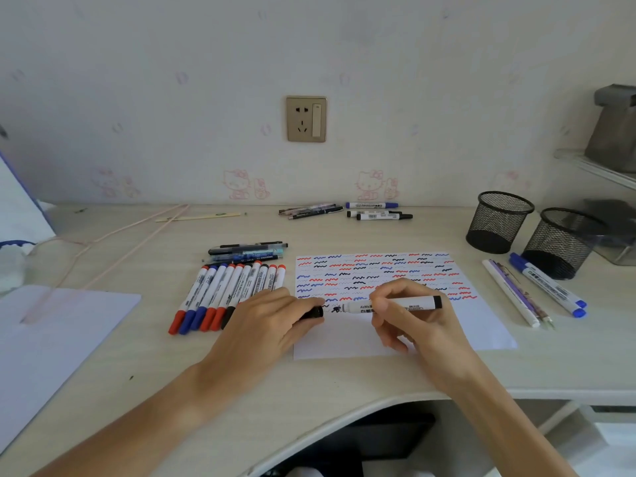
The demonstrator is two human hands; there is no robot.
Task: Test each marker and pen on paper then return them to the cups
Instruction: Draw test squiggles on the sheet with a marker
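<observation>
The right hand [402, 315] has its grip closed around a black-ended marker [395, 304]. The marker lies nearly level over the paper [395, 335], long axis running left to right, tip pointing left at a fresh black mark. The left hand [272, 321] has its grip closed around the black cap [313, 313], just left of the tip and apart from it. The paper's upper part is filled with red, blue and black squiggles; its lower part is bare. A row of markers [227, 294] lies left of the paper, touching side by side. Two mesh cups [499, 222] stand at the right rear, upright. Blue markers [547, 285] lie between the paper and the nearer cup. The counter [165, 366] edge curves inward beneath the forearms.
</observation>
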